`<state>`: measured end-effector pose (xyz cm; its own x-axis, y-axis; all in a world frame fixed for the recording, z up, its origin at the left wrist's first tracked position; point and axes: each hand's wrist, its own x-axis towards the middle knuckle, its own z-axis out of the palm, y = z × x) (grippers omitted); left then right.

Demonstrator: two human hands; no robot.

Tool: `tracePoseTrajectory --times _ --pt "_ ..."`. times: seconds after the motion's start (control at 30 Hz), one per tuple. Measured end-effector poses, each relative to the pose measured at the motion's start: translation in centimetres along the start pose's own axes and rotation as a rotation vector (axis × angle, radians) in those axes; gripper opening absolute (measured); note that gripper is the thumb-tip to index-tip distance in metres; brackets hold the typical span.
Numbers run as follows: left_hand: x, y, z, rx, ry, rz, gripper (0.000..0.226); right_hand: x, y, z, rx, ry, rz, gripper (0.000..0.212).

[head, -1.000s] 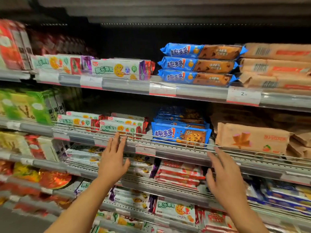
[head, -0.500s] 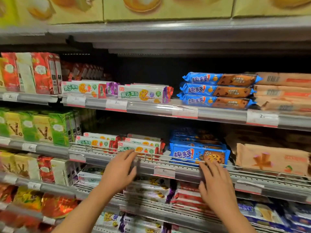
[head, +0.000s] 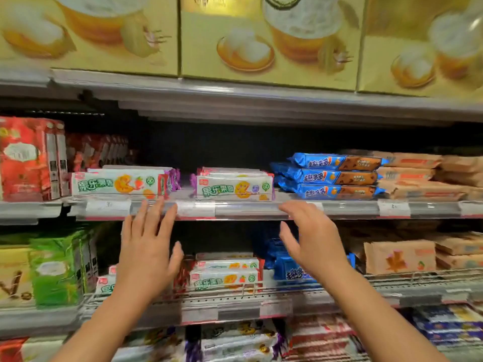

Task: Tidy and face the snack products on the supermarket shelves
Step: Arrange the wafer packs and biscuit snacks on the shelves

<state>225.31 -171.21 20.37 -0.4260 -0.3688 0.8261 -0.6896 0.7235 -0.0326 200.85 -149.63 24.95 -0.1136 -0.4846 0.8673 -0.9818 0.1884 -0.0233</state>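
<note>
Clear plastic rail: price strip (head: 245,209) fronts the middle shelf, both hands raised just before it.
Head view, left hand (head: 146,246): fingers straight and spread, holding nothing, tips near the strip below the left white biscuit stack (head: 119,184).
Head view, right hand (head: 311,239): fingers loosely bent and apart, empty, below the right white biscuit stack (head: 234,188).
Task goods: the two white stacks sit at the shelf front with a gap between; blue cookie packs (head: 332,176) are piled just right of them.
Risk: a hasty push could likely slide the top packs backward, or skew them, spoiling the facing.
Writing: white packs show green Chinese characters and a "50" badge; price tags are too blurred to read.
</note>
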Motion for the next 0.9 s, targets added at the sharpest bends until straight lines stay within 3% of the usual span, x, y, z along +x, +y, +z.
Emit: tracePoseTrajectory --times 0.17,0.33,0.5,0.9 --pt "-0.3 -0.6 1.1 0.020 -0.133 -0.012 0.080 5.9 -2.8 0.4 -0.088 -0.079 -0.051 0.046" --pt "-0.1 -1.0 1.0 0.026 -0.156 -0.021 0.078 9.9 -3.6 1.7 -0.199 -0.213 -0.001 0.063" --pt "0.0 -1.6 0.8 0.024 -0.150 -0.003 0.076 9.8 -3.4 2.9 -0.173 -0.294 0.034 0.037" --pt "0.5 -0.7 -0.7 -0.033 -0.128 -0.047 0.065 12.1 -1.3 2.8 -0.018 -0.277 0.057 0.015"
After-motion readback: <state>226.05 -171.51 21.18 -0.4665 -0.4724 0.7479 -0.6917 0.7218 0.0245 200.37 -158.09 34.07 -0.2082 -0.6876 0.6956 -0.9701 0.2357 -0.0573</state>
